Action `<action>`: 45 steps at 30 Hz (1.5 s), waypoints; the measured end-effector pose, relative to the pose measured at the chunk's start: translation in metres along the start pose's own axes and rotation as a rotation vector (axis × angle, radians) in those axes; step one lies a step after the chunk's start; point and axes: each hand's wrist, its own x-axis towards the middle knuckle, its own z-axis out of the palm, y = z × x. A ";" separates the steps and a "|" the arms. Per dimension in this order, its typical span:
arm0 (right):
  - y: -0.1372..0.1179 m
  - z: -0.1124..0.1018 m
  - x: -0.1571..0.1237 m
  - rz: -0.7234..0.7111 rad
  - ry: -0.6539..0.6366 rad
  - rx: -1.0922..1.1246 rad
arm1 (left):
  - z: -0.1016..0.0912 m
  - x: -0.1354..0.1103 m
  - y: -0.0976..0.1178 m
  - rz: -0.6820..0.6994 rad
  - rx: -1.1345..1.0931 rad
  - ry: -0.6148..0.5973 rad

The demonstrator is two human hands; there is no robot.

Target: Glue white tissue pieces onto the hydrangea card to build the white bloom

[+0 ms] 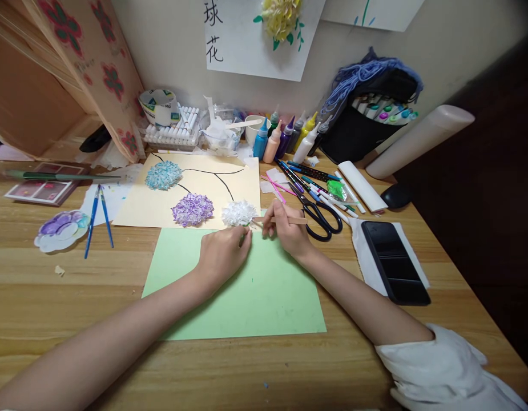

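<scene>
A flat wooden craft stick (297, 221) is pinched in my right hand (289, 228), its tip at the right edge of a fluffy white flower (238, 213). My left hand (224, 254) is closed, its fingertips at the flower's lower edge; what they pinch, if anything, is hidden. The white flower sits on a cream sheet (131, 208) beside a purple flower (192, 209) and a blue one (163, 175), with thin black stems drawn between them. A green sheet (246, 302) lies under both hands, against the cream sheet's lower edge.
Black-handled scissors (319, 220) and several pens (310, 171) lie to the right, near a phone (394, 262). Paint bottles (272, 142) stand at the back. Leftward are two blue brushes (91, 222) and a paint-stained palette (60, 231).
</scene>
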 end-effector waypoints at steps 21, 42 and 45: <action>0.006 -0.002 -0.007 -0.305 -0.025 -0.228 | -0.001 0.000 -0.001 0.025 0.055 -0.017; 0.000 -0.004 -0.004 -0.163 0.099 -0.067 | 0.000 0.000 -0.001 0.024 0.051 -0.012; 0.001 -0.021 0.000 -0.224 0.274 -0.128 | 0.000 -0.001 -0.002 0.019 0.046 -0.017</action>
